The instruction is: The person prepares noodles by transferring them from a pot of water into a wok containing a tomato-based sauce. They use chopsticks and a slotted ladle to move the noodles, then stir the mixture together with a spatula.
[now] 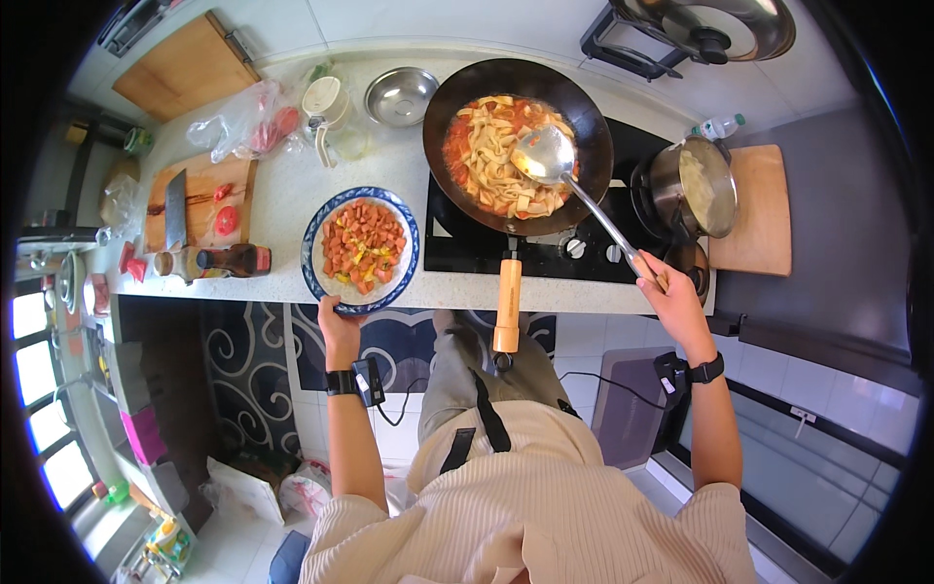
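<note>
My left hand [340,328] grips the near rim of a blue-and-white plate [413,252], thumb on the rim and fingers hidden underneath. Diced reddish-pink pieces [365,237] with bits of yellow lie on it. In my right hand [670,296] is the handle of a metal cooking ladle [549,155], its bowl resting over wide noodles [489,150] in a red tomato sauce. These fill a dark wok [589,150] on the black cooktop [467,252]. The wok's wooden handle [508,303] points toward me over the counter edge.
Right of the wok stands a steel pot [668,197] beside a wooden board [759,212]. Behind the plate are a steel bowl [400,98] and a handled strainer cup [326,102]. A cleaver [176,210] lies on a cutting board [237,175] at left, near bottles [241,260].
</note>
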A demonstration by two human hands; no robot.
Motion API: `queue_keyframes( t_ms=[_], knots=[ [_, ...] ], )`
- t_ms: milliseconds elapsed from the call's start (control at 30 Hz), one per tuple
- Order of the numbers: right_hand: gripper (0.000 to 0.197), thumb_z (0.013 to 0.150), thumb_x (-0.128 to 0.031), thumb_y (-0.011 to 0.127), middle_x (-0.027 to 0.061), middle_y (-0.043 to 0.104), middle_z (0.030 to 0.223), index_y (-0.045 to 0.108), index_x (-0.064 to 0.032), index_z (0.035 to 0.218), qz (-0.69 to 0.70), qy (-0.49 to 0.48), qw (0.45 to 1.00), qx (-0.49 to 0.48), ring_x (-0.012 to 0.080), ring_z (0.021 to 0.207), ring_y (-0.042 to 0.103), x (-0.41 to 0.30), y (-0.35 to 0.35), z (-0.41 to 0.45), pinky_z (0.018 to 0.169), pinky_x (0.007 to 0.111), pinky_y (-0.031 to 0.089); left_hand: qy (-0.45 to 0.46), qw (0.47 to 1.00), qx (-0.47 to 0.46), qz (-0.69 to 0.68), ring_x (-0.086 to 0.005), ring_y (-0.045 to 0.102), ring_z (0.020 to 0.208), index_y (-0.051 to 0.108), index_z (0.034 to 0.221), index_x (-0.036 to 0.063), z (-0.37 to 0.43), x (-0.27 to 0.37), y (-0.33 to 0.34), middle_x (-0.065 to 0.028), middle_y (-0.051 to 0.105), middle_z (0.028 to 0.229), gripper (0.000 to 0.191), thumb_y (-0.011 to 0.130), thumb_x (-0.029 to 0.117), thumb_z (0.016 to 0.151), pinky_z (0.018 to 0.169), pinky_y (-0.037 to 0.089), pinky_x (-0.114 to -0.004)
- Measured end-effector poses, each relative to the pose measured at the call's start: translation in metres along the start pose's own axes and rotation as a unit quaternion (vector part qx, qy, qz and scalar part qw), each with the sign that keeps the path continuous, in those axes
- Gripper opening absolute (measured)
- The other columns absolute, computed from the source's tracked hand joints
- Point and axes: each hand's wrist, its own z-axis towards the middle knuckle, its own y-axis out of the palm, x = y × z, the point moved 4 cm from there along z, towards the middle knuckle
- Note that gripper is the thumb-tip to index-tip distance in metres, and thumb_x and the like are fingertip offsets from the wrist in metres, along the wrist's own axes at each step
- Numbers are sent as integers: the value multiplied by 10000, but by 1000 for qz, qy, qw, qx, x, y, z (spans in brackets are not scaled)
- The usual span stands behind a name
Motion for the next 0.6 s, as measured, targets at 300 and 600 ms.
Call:
queue_keyframes(
  t_ms=[300, 600],
  knots=[
    [416, 865, -95, 616, -18, 576, 819, 549, -19, 1269, 97, -2, 995, -33, 53, 688, 454, 20, 0, -9, 646, 208, 411, 91, 995, -36, 13, -229, 566, 1107, 486, 1231, -50, -43, 63, 74, -146, 572, 1224, 422, 468, 225, 911, 959, 429, -320],
    [379, 890, -121, 584, -24, 518, 713, 547, -10, 1251, 173, -37, 980, -86, 64, 613, 437, 8, 55, 2, 574, 235, 389, 120, 985, 72, 95, -190, 508, 1079, 513, 1180, 40, 11, 6, -7, -78, 531, 1176, 332, 503, 225, 904, 893, 429, -315]
  ],
)
